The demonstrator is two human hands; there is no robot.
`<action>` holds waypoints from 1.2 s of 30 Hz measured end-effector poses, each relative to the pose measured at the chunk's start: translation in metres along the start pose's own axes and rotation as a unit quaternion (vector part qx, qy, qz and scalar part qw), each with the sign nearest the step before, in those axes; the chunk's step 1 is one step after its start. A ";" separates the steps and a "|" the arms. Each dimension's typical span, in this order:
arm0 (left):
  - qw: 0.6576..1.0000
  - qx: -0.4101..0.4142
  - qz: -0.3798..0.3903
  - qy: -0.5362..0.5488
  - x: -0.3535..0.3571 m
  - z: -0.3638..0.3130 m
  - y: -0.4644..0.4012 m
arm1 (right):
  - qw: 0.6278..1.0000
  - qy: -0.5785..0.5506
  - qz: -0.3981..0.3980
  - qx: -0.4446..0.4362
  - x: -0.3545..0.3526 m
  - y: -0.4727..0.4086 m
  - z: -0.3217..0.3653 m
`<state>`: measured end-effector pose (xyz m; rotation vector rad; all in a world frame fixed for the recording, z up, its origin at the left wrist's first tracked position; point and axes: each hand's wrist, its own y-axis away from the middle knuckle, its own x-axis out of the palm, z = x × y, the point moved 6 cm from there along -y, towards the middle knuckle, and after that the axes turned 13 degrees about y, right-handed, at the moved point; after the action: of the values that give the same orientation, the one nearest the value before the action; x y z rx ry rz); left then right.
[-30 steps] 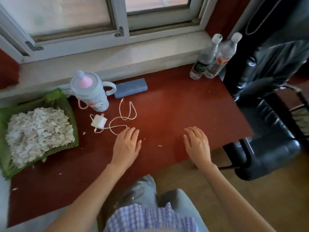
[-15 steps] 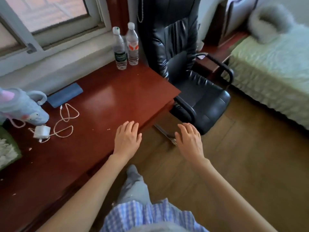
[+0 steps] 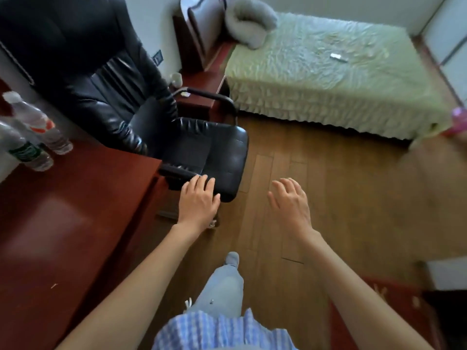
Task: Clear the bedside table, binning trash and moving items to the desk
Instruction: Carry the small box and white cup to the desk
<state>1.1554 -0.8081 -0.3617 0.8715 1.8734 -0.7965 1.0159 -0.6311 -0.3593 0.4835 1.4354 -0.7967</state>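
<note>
The dark red bedside table (image 3: pixel 202 83) stands between the black chair and the bed, partly hidden by the chair's armrest. On it sit a pale cup (image 3: pixel 176 79) and a small white scrap (image 3: pixel 186 94). The red desk (image 3: pixel 63 218) fills the left side, with two clear water bottles (image 3: pixel 32 132) at its back edge. My left hand (image 3: pixel 198 202) hovers empty over the front corner of the chair seat, fingers apart. Empty too, my right hand (image 3: pixel 290 205) is spread above the wooden floor.
A black leather office chair (image 3: pixel 141 117) stands between the desk and the bedside table. A bed with a pale green cover (image 3: pixel 316 79) lies beyond, with a grey pillow (image 3: pixel 249 21) and a small white object (image 3: pixel 338 57) on it. Wooden floor (image 3: pixel 341 198) stretches ahead.
The view has swung right, away from the desk with the sippy cup and charger, toward the chair, bedside table and bed. Both hands stayed empty and moved off the desk.
</note>
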 end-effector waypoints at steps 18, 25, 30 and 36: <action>0.994 0.091 0.060 0.009 0.085 -0.048 -0.304 | 0.991 0.011 0.022 0.130 0.032 -0.246 -0.127; 0.996 0.069 0.061 0.020 0.127 -0.055 -0.396 | 0.994 0.014 0.045 0.101 0.061 -0.341 -0.171; 0.997 0.035 0.063 0.012 0.164 -0.067 -0.481 | 0.997 0.003 0.043 0.072 0.080 -0.437 -0.218; 0.999 -0.023 0.040 0.007 0.182 -0.094 -0.577 | 0.998 0.000 0.065 0.011 0.091 -0.542 -0.258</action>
<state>0.5755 -1.0022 -0.3898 0.9198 1.8498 -0.6980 0.4399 -0.8202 -0.3859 0.5885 1.3821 -0.7085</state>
